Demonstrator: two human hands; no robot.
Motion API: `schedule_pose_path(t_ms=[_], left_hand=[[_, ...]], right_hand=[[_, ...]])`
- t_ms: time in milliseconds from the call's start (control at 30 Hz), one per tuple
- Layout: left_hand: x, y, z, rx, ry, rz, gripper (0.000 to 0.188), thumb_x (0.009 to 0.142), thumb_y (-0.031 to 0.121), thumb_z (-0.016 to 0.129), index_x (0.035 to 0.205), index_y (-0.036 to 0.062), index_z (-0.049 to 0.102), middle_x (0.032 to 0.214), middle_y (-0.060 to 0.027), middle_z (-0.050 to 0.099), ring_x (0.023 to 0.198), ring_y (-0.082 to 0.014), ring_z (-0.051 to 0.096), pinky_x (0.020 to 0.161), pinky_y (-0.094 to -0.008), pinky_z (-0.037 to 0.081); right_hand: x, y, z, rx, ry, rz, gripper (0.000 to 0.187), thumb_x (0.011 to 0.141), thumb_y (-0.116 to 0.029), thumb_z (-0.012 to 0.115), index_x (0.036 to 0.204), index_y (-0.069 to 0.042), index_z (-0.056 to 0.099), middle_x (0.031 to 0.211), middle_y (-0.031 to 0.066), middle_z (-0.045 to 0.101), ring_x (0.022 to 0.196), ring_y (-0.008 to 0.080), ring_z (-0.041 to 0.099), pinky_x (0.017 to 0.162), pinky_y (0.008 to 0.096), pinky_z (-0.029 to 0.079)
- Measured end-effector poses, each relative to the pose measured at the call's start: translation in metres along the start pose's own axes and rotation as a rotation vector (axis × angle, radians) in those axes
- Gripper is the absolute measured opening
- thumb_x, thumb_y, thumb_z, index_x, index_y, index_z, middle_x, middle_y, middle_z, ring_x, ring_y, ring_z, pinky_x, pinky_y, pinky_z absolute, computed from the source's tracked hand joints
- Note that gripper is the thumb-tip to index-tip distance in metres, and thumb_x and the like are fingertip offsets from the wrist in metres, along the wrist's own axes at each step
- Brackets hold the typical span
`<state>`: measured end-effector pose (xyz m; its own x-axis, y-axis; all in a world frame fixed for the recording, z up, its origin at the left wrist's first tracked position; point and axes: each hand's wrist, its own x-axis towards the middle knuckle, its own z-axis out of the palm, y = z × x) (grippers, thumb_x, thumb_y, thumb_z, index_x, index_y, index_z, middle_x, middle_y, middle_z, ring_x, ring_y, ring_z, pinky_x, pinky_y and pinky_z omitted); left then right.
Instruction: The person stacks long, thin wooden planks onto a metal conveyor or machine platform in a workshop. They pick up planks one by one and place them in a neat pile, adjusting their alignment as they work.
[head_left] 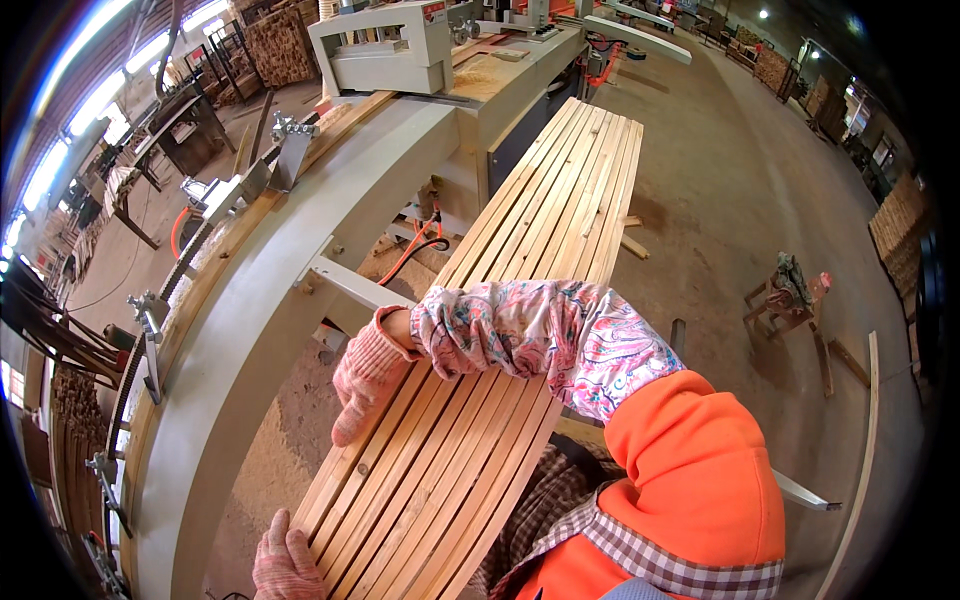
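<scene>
A long row of pale wooden strips (440,470) lies side by side, running from the lower middle toward the far right. My right arm reaches across it in an orange sleeve and a patterned sleeve cover. My right hand (370,385), in a pink knitted glove, rests against the row's left edge, with the visible finger stretched along it; its other fingers are partly hidden. Lower down, my left hand (285,562), also gloved in pink, lies against the same edge with its fingers extended. Narrow gaps show between some strips. What supports the row is mostly hidden.
Left of the strips curves a grey machine frame (230,330) with metal clamps (150,325) along a rail. A machine head (385,50) stands beyond. Orange hoses (420,240) hang below the frame. A small wooden stool (790,290) stands on the floor to the right.
</scene>
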<state>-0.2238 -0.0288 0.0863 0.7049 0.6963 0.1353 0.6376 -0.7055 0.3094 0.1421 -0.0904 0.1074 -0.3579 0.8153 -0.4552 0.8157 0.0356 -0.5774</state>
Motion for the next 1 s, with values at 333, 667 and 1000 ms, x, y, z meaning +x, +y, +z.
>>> schedule_pose_path(t_ms=[333, 667, 1000], left_hand=[[0.006, 0.012, -0.014, 0.075, -0.026, 0.062, 0.035, 0.103, 0.039, 0.058, 0.113, 0.0099, 0.073, 0.108, -0.0163, 0.074, 0.097, -0.0333, 0.071, 0.083, -0.0399, 0.057], [0.005, 0.008, -0.007, -0.008, -0.036, -0.037, 0.029, 0.1, 0.032, 0.06, 0.105, 0.0066, 0.072, 0.097, -0.0159, 0.073, 0.089, -0.0338, 0.07, 0.081, -0.0417, 0.055], [0.007, 0.01, -0.004, 0.179, 0.055, 0.076, 0.029, 0.098, 0.031, 0.056, 0.091, 0.0085, 0.073, 0.086, -0.0151, 0.064, 0.087, -0.0354, 0.062, 0.078, -0.0459, 0.05]], right_hand=[[0.0, -0.001, 0.006, -0.005, 0.029, 0.014, 0.084, 0.091, -0.082, 0.042, 0.11, -0.009, 0.078, 0.1, 0.0117, 0.076, 0.098, 0.031, 0.071, 0.09, 0.0434, 0.053], [0.005, -0.005, 0.008, -0.094, 0.038, 0.016, 0.088, 0.091, -0.084, 0.037, 0.106, -0.008, 0.078, 0.096, 0.013, 0.075, 0.097, 0.0319, 0.07, 0.088, 0.0444, 0.053], [0.0, -0.008, 0.009, -0.079, 0.099, 0.085, 0.082, 0.091, -0.081, 0.042, 0.109, -0.009, 0.078, 0.105, 0.013, 0.075, 0.104, 0.032, 0.07, 0.094, 0.0435, 0.052]])
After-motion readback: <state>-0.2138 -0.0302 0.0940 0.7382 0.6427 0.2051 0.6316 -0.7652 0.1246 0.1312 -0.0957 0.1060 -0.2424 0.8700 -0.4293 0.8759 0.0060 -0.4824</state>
